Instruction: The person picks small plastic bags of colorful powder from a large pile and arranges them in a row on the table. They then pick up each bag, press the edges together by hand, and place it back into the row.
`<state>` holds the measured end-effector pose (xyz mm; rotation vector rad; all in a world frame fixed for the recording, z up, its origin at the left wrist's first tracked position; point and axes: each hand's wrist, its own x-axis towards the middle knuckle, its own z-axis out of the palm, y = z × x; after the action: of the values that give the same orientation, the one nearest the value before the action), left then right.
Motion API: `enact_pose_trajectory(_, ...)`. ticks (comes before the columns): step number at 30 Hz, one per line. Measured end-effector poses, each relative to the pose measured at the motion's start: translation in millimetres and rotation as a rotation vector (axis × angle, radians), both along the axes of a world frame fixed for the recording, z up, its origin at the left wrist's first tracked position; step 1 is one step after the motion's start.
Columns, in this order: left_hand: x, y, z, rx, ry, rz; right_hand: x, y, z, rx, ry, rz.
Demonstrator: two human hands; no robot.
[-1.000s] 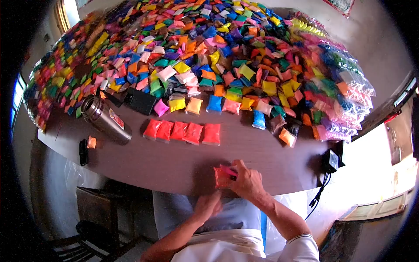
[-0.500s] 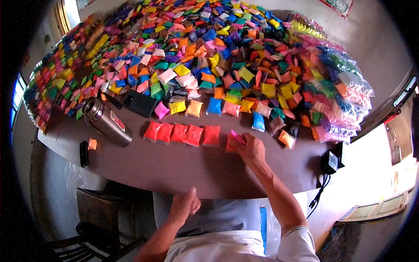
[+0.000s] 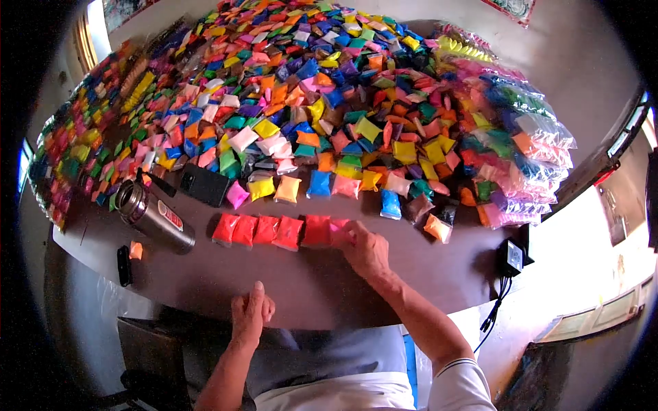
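My right hand is closed in a pinch at the right end of a row of small red packets. A thin, bright pink piece shows at its fingertips; I cannot make out its kind. Beneath the fingers lies another red packet, partly hidden and close against its neighbour in the row. My left hand hovers at the table's near edge, its fingers curled and thumb raised, with nothing visible in it.
A large heap of colourful packets covers the table's far side, with several loose ones before it. A steel flask and a black box are at left. At right sits a black adapter with cables.
My right hand has moved a little left, bringing the last red packet up to the row. My left hand has risen and shifted left. The camera view has shifted too.
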<state>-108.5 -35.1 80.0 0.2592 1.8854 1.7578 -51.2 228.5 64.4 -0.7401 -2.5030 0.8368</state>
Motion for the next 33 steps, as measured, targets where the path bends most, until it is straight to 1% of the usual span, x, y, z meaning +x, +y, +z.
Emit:
enact_pose_trajectory(2,-12.2,5.9,-9.9,-0.014,0.163,0.014,-0.2,-1.5,-1.3,0.041,-0.017,0.002)
enact_pose_trajectory(3,-16.1,8.2,-9.8,-0.011,0.167,0.010,0.3,-1.4,-0.3,0.037,-0.010,0.005)
enact_pose_trajectory(5,-23.9,15.5,-8.6,-0.177,0.146,0.053,0.7,0.4,0.8,0.040,0.003,0.003)
enact_pose_trajectory(6,-26.2,19.2,-14.2,-0.172,0.151,0.047,1.7,1.3,0.1,0.044,0.064,-0.002)
enact_pose_trajectory(7,-26.1,21.8,-24.7,-0.262,0.368,0.072,3.6,2.7,-1.4,0.049,0.124,-0.008)
enact_pose_trajectory(8,-24.6,22.8,-31.4,-0.351,0.586,0.099,5.0,6.0,-9.1,0.052,0.128,-0.014)
enact_pose_trajectory(9,-19.1,23.8,-31.2,-0.347,0.590,0.097,4.7,11.5,-21.0,-0.056,0.160,-0.014)
enact_pose_trajectory(10,-10.7,25.4,-28.3,-0.467,0.822,-0.009,3.3,14.7,-22.5,-0.164,0.192,-0.012)
enact_pose_trajectory(11,-4.5,27.4,-25.2,-0.587,1.052,-0.118,2.8,15.9,-22.5,-0.163,0.197,-0.014)
enact_pose_trajectory(13,0.9,31.8,-20.0,-0.582,1.101,-0.143,1.3,12.9,-12.7,-0.337,0.230,-0.051)
enact_pose_trajectory(15,1.7,33.7,-20.4,-0.549,1.140,-0.145,-1.5,14.7,-13.3,-0.325,0.257,-0.034)
enact_pose_trajectory(17,3.9,34.4,-14.8,-0.588,1.151,-0.155,-7.4,20.8,-16.6,-0.318,0.284,-0.013)
enact_pose_trajectory(19,4.0,36.9,-13.7,-0.627,1.160,-0.162,-16.7,35.0,-16.5,0.041,0.431,0.053)
enact_pose_trajectory(20,2.9,37.6,-15.1,-0.585,1.181,-0.168,-21.8,42.5,-15.3,0.038,0.436,0.056)
enact_pose_trajectory(22,2.5,40.3,-16.0,-0.545,1.205,-0.175,-37.2,62.3,7.5,0.117,0.454,-0.052)
enact_pose_trajectory(24,4.0,41.5,-15.2,-0.618,1.206,-0.223,-56.1,100.2,13.9,0.326,0.484,-0.133)
enact_pose_trajectory(26,2.3,41.4,-21.4,-0.598,1.238,-0.222,-70.3,130.3,35.5,0.187,0.390,-0.193)
enact_pose_trajectory(27,0.7,41.9,-23.9,-0.572,1.270,-0.222,-82.4,149.2,37.9,0.161,0.367,-0.215)
enact_pose_trajectory(29,0.6,43.2,-20.5,-0.591,1.247,-0.238,-104.7,179.6,49.3,0.131,0.344,-0.231)
enact_pose_trajectory(31,1.6,44.2,-19.2,-0.651,1.244,-0.241,-123.4,200.4,67.5,0.013,0.307,-0.119)
enact_pose_trajectory(32,2.5,46.8,-18.5,-0.659,1.239,-0.236,-135.8,212.8,67.6,0.009,0.306,-0.110)
enact_pose_trajectory(33,4.1,48.8,-17.5,-0.652,1.341,-0.173,-150.5,226.1,60.4,0.082,0.375,-0.057)
